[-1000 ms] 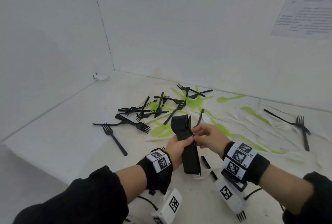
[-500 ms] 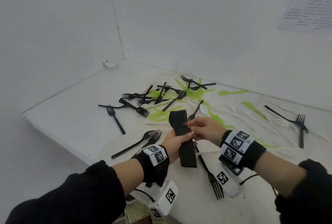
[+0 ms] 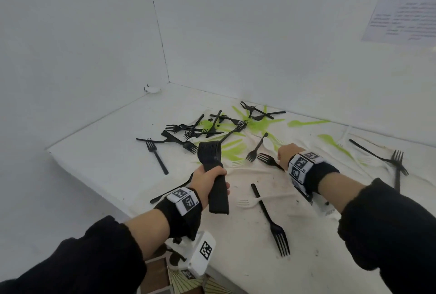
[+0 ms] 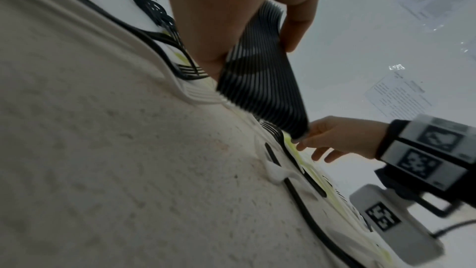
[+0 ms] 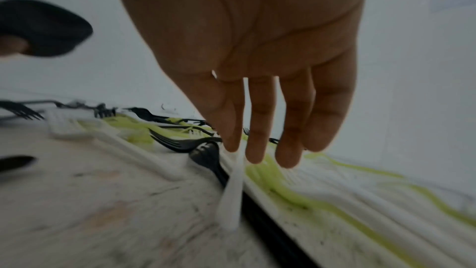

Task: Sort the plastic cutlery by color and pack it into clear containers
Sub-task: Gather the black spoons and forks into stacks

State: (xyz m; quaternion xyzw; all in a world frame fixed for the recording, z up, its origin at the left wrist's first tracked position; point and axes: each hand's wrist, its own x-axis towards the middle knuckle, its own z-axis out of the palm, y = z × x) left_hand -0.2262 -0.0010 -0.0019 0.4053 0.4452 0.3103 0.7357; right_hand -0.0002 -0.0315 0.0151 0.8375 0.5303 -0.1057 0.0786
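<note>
My left hand (image 3: 208,179) grips a thick stack of black plastic forks (image 3: 210,154) round its middle, tines pointing up and away; the left wrist view shows the stack (image 4: 262,80) held just above the table. My right hand (image 3: 286,152) reaches out to the right of it, fingers (image 5: 260,121) straight and holding nothing. It hovers over a loose black fork (image 5: 206,156) and a white fork (image 5: 231,189). More black forks (image 3: 200,128) lie tangled with green cutlery (image 3: 233,149) at the back of the table.
A single black fork (image 3: 271,220) and a white fork (image 3: 250,203) lie in front between my arms. Further black forks (image 3: 398,164) rest at the far right. The table edge (image 3: 94,168) runs along the left. White walls close the back, with a paper sheet (image 3: 405,13) on one.
My right hand has let go of the black stack and moved right and forward over the loose forks. My left hand still holds the stack, now upright on its own.
</note>
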